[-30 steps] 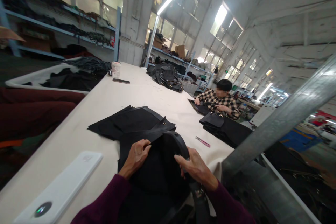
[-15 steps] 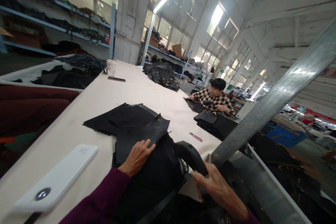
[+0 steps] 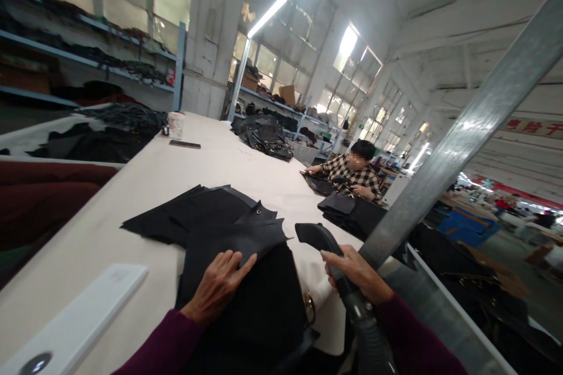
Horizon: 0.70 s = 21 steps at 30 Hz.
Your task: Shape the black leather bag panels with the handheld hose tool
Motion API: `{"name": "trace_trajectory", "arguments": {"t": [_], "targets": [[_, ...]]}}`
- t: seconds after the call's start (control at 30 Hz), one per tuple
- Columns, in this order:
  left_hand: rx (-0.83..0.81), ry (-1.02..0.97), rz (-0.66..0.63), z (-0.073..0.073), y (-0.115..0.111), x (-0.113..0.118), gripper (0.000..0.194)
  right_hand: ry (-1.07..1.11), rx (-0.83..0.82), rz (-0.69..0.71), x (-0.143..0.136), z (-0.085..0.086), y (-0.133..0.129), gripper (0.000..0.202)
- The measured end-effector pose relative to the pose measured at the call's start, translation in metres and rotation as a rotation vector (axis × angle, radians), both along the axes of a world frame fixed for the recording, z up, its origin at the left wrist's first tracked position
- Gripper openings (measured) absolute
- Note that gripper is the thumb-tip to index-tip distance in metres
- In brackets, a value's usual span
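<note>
My left hand (image 3: pixel 222 284) lies palm down on a black leather-like bag (image 3: pixel 255 299), fingers stretched out, pressing on its upper flap. A brass-coloured ring fitting (image 3: pixel 309 306) shows at the bag's right edge. Beyond my fingers, several flat black panels (image 3: pixel 193 211) fan out to the left, and one corner carries a small metal eyelet (image 3: pixel 258 211). Wrapped round a black curved hose nozzle (image 3: pixel 319 237) is my right hand (image 3: pixel 356 272), just right of the bag. The nozzle's tip points up and left, above the table, and its ribbed hose (image 3: pixel 373 343) runs down out of view.
A slanting metal post (image 3: pixel 457 129) rises close by my right hand. On the pale table (image 3: pixel 153 187) are a white device (image 3: pixel 83 316), a phone (image 3: pixel 185 145), a patterned cup (image 3: pixel 176 125) and a black stack (image 3: pixel 264 135). A person in a checked shirt (image 3: pixel 338 167) works across the table.
My right hand has lifted the nozzle away from the bag's right edge, and its tip now points farther up and left. My left hand stays on the bag. The view has shifted slightly.
</note>
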<state>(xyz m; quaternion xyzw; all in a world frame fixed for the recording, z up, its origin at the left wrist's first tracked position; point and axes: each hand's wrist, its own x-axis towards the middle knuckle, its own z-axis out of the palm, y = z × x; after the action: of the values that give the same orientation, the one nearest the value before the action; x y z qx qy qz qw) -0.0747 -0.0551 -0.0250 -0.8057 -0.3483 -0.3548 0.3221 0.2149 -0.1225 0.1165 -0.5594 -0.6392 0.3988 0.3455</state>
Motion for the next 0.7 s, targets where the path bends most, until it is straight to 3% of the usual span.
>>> {"name": "trace_trajectory", "arguments": {"t": [0.23,0.4,0.57,0.7], "targets": [[0.062,-0.067,-0.06,0.001,-0.002,-0.003,0.044,0.051,-0.047,0.064,-0.016,-0.012,0.054,0.038],[-0.009,-0.044,-0.046,-0.001,0.002,-0.002,0.042,0.03,-0.021,0.032,-0.021,-0.012,0.08,0.039],[-0.137,0.035,-0.005,-0.002,0.005,0.002,0.043,-0.057,0.001,0.035,-0.019,0.009,0.063,0.038],[-0.151,0.068,0.023,0.001,0.003,0.004,0.042,-0.144,-0.036,0.099,-0.033,0.018,0.045,0.038]]}}
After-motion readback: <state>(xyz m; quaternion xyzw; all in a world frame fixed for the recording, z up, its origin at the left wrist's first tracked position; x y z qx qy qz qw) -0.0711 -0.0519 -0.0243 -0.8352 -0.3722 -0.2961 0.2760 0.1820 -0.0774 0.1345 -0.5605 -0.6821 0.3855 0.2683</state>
